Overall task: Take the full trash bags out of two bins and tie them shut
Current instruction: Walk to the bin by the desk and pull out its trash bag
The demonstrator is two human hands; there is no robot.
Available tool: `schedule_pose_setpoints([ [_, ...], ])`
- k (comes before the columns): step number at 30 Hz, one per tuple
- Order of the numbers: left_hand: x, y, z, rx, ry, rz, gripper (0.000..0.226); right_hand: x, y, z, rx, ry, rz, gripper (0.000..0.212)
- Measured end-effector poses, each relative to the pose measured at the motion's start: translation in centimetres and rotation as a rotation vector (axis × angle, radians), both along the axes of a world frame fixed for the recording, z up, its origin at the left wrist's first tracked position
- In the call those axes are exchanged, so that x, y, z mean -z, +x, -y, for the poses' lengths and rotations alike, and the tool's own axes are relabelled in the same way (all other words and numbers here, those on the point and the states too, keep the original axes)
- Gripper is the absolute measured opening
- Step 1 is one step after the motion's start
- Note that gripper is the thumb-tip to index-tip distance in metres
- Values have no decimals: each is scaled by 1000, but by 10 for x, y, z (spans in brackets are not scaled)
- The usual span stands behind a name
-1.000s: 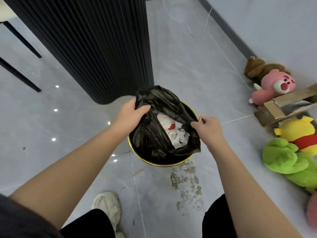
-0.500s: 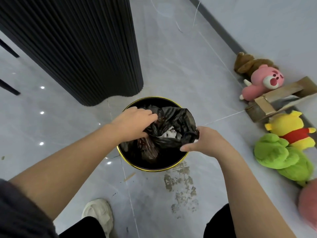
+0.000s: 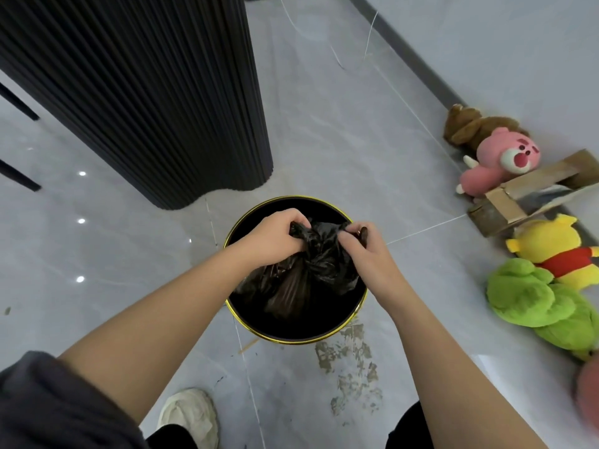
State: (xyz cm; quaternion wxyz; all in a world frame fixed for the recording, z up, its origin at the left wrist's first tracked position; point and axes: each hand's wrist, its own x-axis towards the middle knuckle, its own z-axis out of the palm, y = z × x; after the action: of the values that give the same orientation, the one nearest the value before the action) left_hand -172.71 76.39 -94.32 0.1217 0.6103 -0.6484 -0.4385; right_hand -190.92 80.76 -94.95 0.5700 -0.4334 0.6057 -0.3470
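Fingers [image 3: 293, 222] of the left hand [image 3: 272, 241] curl tightly around a bunched fold of a black trash bag [image 3: 308, 283]. The right hand [image 3: 369, 257] grips a second fold just beside it, thumb and fingers closed on the plastic. Both hands meet over the bag's gathered mouth, which is drawn together so that no contents show. The bag's body sits down inside a round black bin [image 3: 293, 341] with a gold rim. The bin stands on a grey tiled floor [image 3: 324, 131], near a black fluted column [image 3: 146, 92]. A flaky stain [image 3: 350, 367] marks the tiles just beside the bin. Along the wall on the right lie a brown plush toy [image 3: 476, 128], a pink one [image 3: 499, 163], a yellow one [image 3: 551, 247], a green one [image 3: 531, 293] and a torn cardboard box [image 3: 505, 205]. A pale shoe [image 3: 191, 413] shows below the left forearm.
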Motion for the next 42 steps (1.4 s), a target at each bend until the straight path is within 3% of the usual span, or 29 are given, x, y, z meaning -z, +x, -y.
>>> schedule_pose_setpoints([
  [2,-4,-4,5,-37,-16,11,13,6,0,0,-138,-27,-9,52],
  [4,-12,-5,15,23,-16,85,5,10,3,0,-277,-90,-95,71],
  [8,-36,-12,35,171,142,244,9,12,15,0,-382,-177,-129,66],
  [11,-47,-19,48,162,371,114,9,11,23,1,-342,-157,-3,63],
  [13,-51,-22,57,155,503,29,13,11,28,2,-325,-111,70,49],
  [16,-53,-28,69,190,532,39,12,13,38,0,-281,-64,86,36],
  [20,-49,-42,78,255,508,135,9,14,50,-1,-118,-62,-72,39],
  [25,-36,-42,82,170,406,49,14,18,54,2,-44,-9,-328,59],
  [29,-34,-31,76,33,399,-147,11,18,55,3,-13,21,-276,57],
  [32,-34,-7,70,-68,357,-259,28,11,54,3,10,61,-223,53],
  [33,-32,4,66,-127,238,-219,31,8,53,2,11,71,-218,51],
  [35,-25,33,48,-247,-94,31,29,5,51,2,3,80,-198,51],
  [37,-17,63,21,-308,-195,273,35,2,51,3,2,95,-173,50],
  [39,-8,88,-8,-331,76,313,33,-1,52,5,0,112,-163,46],
  [42,-1,100,-49,-326,521,83,19,-6,55,7,12,116,-147,44],
])
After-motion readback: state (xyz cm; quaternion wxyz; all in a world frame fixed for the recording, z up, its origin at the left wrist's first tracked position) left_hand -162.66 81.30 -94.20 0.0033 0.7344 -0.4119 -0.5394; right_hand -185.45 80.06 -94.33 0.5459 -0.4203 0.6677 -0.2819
